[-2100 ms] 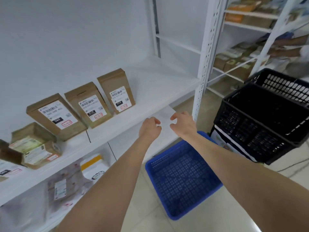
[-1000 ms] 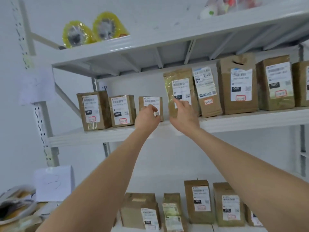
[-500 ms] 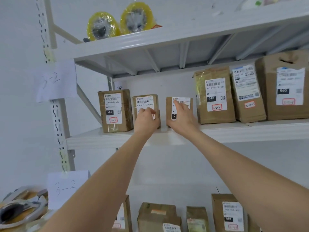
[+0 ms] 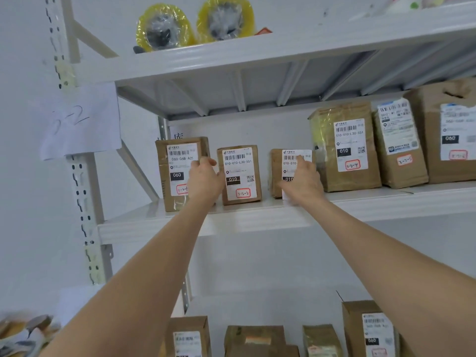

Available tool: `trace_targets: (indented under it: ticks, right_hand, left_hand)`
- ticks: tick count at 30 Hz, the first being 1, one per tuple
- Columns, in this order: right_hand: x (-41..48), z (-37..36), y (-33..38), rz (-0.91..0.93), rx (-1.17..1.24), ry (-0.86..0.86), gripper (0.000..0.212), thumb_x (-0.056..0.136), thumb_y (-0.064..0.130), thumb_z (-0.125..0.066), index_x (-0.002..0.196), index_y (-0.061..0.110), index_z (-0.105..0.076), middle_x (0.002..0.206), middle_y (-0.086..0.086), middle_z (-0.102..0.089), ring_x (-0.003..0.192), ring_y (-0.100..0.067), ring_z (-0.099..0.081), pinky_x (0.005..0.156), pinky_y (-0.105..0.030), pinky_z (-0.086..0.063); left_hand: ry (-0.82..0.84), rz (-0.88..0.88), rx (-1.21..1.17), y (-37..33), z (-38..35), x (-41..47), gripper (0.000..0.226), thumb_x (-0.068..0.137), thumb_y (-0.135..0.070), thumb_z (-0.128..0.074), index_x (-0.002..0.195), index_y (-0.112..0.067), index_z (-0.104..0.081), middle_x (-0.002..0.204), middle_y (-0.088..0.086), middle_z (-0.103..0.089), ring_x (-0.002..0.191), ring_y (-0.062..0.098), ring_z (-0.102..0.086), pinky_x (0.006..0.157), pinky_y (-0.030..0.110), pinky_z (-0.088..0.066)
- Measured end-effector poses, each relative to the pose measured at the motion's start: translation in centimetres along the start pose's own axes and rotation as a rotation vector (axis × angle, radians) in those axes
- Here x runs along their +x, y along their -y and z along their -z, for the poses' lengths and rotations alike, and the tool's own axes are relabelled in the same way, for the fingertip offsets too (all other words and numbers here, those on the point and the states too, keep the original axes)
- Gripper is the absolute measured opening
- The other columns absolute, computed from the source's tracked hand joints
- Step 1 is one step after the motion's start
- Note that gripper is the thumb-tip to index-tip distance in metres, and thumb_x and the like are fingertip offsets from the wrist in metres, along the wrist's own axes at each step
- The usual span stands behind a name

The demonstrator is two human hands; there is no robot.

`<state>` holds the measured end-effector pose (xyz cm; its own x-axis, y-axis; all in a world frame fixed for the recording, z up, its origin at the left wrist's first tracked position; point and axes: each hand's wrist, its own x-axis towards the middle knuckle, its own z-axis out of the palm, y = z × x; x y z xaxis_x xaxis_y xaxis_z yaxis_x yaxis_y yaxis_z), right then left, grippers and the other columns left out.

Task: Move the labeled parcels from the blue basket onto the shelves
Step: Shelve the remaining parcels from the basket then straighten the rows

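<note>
Three labeled brown parcels stand in a row at the left end of the middle shelf [image 4: 257, 219]: a 060 parcel [image 4: 175, 161], a 010 parcel [image 4: 240, 173] and a third small parcel [image 4: 277, 171]. My left hand [image 4: 204, 180] is raised in front of the 060 parcel's right edge, its loosely curled fingers against the parcel and holding nothing. My right hand [image 4: 302, 182] touches the third parcel's label with a straight forefinger. The blue basket is out of view.
More labeled parcels [image 4: 345, 150] stand to the right on the same shelf, and others [image 4: 371, 331] on the shelf below. Two yellow-wrapped rolls [image 4: 164, 29] lie on the top shelf. A paper sign [image 4: 79, 119] hangs on the left upright.
The view has swung up from the blue basket to the middle shelf. My left hand has moved left from the second parcel to the 060 parcel; my right hand stays on the third parcel.
</note>
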<state>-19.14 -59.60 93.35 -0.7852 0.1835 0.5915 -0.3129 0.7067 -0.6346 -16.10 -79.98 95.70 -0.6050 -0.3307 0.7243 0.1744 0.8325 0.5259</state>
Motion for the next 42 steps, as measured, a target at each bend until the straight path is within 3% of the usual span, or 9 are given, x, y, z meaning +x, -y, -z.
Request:
trace_targets:
  ticks: [6,13,20,23,28,34,38,42]
  right_hand:
    - [0.3,-1.3,1.4,-0.033,-0.03,-0.075,0.079,0.084,0.023,-0.062,0.149,0.014,-0.018,0.152,-0.012,-0.023,0.138,-0.03,-0.026,0.11,-0.042,-0.034]
    - [1.2,-1.6,1.9,-0.139,0.009,-0.139,0.08,0.087,0.024,-0.062,0.151,0.016,-0.015,0.155,-0.011,-0.016,0.137,-0.031,-0.028,0.106,-0.044,-0.037]
    - [2.8,-1.1,-0.1,-0.293,0.192,-0.106,0.088,0.082,0.022,-0.068,0.15,0.019,-0.012,0.142,-0.015,-0.032,0.127,-0.035,-0.042,0.104,-0.044,-0.04]
    - [3.3,-1.1,-0.7,-0.32,0.186,-0.076,0.086,0.079,0.026,-0.069,0.148,0.019,-0.018,0.138,-0.016,-0.038,0.124,-0.036,-0.044,0.105,-0.044,-0.039]
    - [3.3,-1.2,-1.2,-0.306,0.134,-0.106,0.08,0.079,0.026,-0.068,0.145,0.018,-0.023,0.135,-0.015,-0.041,0.123,-0.036,-0.045,0.103,-0.047,-0.041]
    - [3.3,-0.6,-2.2,-0.295,0.12,-0.128,0.064,0.082,0.022,-0.065,0.139,0.017,-0.035,0.134,-0.014,-0.037,0.119,-0.035,-0.048,0.101,-0.038,-0.041]
    - [3.3,0.3,-2.9,-0.3,0.097,-0.125,0.068,0.083,0.02,-0.063,0.142,0.014,-0.03,0.133,-0.016,-0.036,0.118,-0.035,-0.048,0.101,-0.038,-0.042]
    - [3.2,0.9,-3.1,-0.3,0.082,-0.109,0.075,0.083,0.018,-0.062,0.146,0.013,-0.023,0.135,-0.016,-0.036,0.122,-0.033,-0.045,0.101,-0.038,-0.041]
  left_hand:
    - [-0.23,0.181,0.004,3.6,3.1,2.5,0.048,0.087,-0.018,-0.053,0.13,-0.004,-0.037,0.132,0.017,-0.039,0.121,0.034,-0.041,0.098,0.047,-0.04]
    - [-0.113,0.402,-0.179,6.5,3.0,4.4,0.071,0.091,-0.033,-0.048,0.146,-0.005,-0.015,0.142,0.02,-0.035,0.128,0.037,-0.039,0.106,0.049,-0.033]
    - [-0.026,0.495,-0.491,6.8,2.1,5.6,0.076,0.08,-0.049,-0.051,0.136,-0.003,-0.028,0.133,0.015,-0.047,0.112,0.036,-0.054,0.093,0.052,-0.048]
    - [-0.002,0.506,-0.505,6.2,1.4,5.8,0.074,0.083,-0.052,-0.051,0.139,-0.006,-0.031,0.133,0.01,-0.045,0.112,0.034,-0.055,0.092,0.048,-0.049]
    - [0.043,0.476,-0.573,5.0,-0.5,5.5,0.061,0.088,-0.049,-0.049,0.132,-0.009,-0.036,0.112,0.006,-0.057,0.1,0.029,-0.06,0.089,0.042,-0.051]
    - [0.024,0.464,-0.568,3.9,-1.2,4.8,0.054,0.09,-0.048,-0.047,0.128,-0.011,-0.038,0.103,0.004,-0.055,0.086,0.025,-0.056,0.075,0.035,-0.046]
    - [0.061,0.456,-0.628,3.2,-1.5,4.5,0.052,0.082,-0.048,-0.052,0.12,-0.012,-0.047,0.107,0.003,-0.065,0.087,0.024,-0.065,0.079,0.039,-0.056]
    - [0.091,0.451,-0.602,2.8,-1.8,4.0,0.053,0.082,-0.048,-0.051,0.121,-0.012,-0.049,0.107,0.006,-0.066,0.089,0.027,-0.066,0.082,0.043,-0.056]
